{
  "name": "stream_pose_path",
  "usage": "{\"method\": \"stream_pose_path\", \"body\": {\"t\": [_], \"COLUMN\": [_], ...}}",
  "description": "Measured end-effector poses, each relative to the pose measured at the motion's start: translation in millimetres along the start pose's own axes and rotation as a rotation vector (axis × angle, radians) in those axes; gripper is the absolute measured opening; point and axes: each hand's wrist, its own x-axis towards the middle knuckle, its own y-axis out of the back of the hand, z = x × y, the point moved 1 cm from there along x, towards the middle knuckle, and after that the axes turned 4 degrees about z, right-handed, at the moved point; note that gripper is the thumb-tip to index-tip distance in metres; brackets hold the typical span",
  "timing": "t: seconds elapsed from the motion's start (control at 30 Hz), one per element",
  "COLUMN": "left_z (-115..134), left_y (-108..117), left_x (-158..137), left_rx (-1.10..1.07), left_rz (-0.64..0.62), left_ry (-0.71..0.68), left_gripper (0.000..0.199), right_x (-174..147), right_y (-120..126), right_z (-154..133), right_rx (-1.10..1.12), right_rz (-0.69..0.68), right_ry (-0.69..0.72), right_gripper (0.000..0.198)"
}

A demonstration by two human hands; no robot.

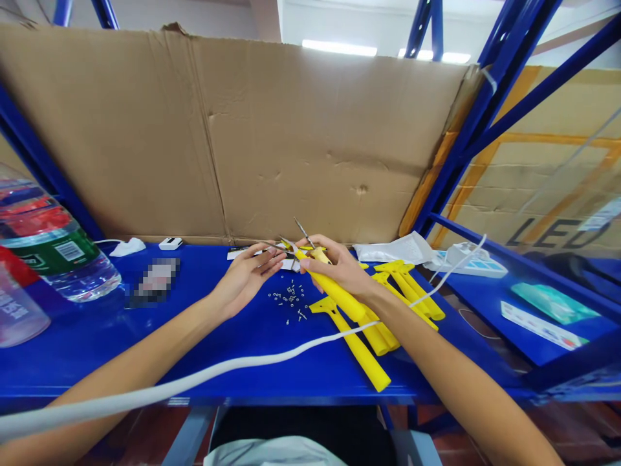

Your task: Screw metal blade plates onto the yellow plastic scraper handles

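Observation:
My right hand (pixel 342 266) is closed around a yellow plastic scraper handle (pixel 334 285), its head pointing away to the left. A thin metal shaft (pixel 304 232), like a screwdriver's, sticks up from the same hand. My left hand (pixel 250 275) is at the scraper's head, palm turned inward. Its thumb and fingers meet at a thin dark metal strip (pixel 277 246) that reaches towards the head; the exact grip is hard to make out. Small screws and nuts (pixel 291 298) lie scattered on the blue table below. More yellow scraper handles (pixel 359 346) lie beneath my right forearm.
A white cable (pixel 233 364) crosses in front of me, over the handles. At left stand a large water bottle (pixel 63 239) and a plastic cup (pixel 22 310). Cardboard (pixel 310 142) walls the back. A plastic bag (pixel 395 249) and power strip (pixel 475 264) lie at right.

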Motion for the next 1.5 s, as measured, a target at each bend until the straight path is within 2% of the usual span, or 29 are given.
{"method": "stream_pose_path", "body": {"t": [0.07,0.1,0.2,0.27,0.33,0.4,0.47,0.53,0.77,0.9,1.0,1.07,1.17,1.27,1.4,1.5], "left_z": [-3.9,-4.4,-0.2,4.3,7.1,7.5,6.4,5.2,3.6,3.8,4.0,3.5,2.1,2.8,16.3,37.3], "left_y": [-1.0,-2.2,-7.9,-11.7,-14.0,-14.5,-13.7,-12.5,-9.5,-7.4,-6.3,-6.5,-8.7,-11.2,-4.9,13.8], "left_x": [-1.1,-2.4,-7.6,-10.6,-12.2,-12.2,-11.4,-10.3,-8.1,-7.1,-5.8,-5.3,-6.1,-6.6,4.2,24.2], "left_rx": [-0.028,-0.049,-0.098,-0.098,-0.073,-0.045,-0.021,-0.006,0.021,0.006,-0.005,-0.007,-0.012,-0.018,-0.052,-0.041], "left_rz": [-0.068,-0.091,-0.094,-0.092,-0.097,-0.101,-0.107,-0.108,-0.070,-0.032,0.002,0.023,0.038,0.048,0.101,0.167], "left_ry": [0.101,0.138,0.170,0.156,0.127,0.090,0.055,0.026,-0.009,0.002,0.036,0.081,0.137,0.151,0.045,-0.089], "left_gripper": [0.017,0.022,0.052,0.070,0.066,0.047,0.033,0.028,0.028,0.025,0.022,0.023,0.026,0.025,0.022,0.019], "right_x": [0.1,0.2,0.8,1.1,1.1,0.9,0.6,0.2,-0.9,0.0,1.4,2.6,4.3,5.5,7.8,10.0], "right_y": [-1.0,-1.0,0.7,2.2,3.2,3.1,2.1,1.0,-0.1,-1.1,0.7,3.7,9.6,13.7,20.7,35.5], "right_z": [4.2,6.7,15.0,19.9,22.8,23.4,22.5,21.3,22.1,21.9,16.0,11.0,6.1,3.4,0.7,-1.2], "right_rx": [-0.203,-0.322,-0.670,-0.853,-0.968,-1.013,-1.016,-1.005,-0.976,-0.811,-0.646,-0.547,-0.406,-0.315,-0.210,-0.292], "right_rz": [0.094,0.135,0.192,0.188,0.172,0.156,0.145,0.140,0.133,0.224,0.302,0.319,0.324,0.290,0.274,0.347], "right_ry": [0.118,0.191,0.415,0.502,0.507,0.484,0.468,0.460,0.404,0.350,0.297,0.229,0.049,-0.056,-0.021,0.036], "right_gripper": [0.039,0.037,0.035,0.037,0.041,0.042,0.042,0.041,0.041,0.059,0.056,0.051,0.055,0.042,0.035,0.026]}}
